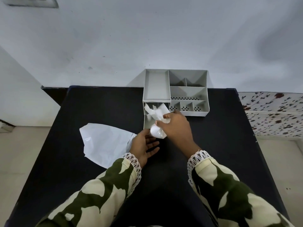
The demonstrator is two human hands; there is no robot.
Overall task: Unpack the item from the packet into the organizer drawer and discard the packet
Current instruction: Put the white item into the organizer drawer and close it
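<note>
A grey organizer (pixel 188 89) with several compartments stands at the far edge of the black table (pixel 98 108). Its drawer (pixel 146 118) is pulled out toward me at the left front. My right hand (pixel 177 128) holds a white item in crinkled clear wrapping (pixel 157 123) over the open drawer; the wrap's loose end fans up toward the organizer. My left hand (pixel 144 147) is open, palm up, just below and left of the item. A flat white packet (pixel 105 141) lies on the table to the left, partly under my left wrist.
A pale wall rises right behind the organizer. A floral-patterned surface (pixel 270 112) adjoins the table on the right. Light floor shows to the left of the table.
</note>
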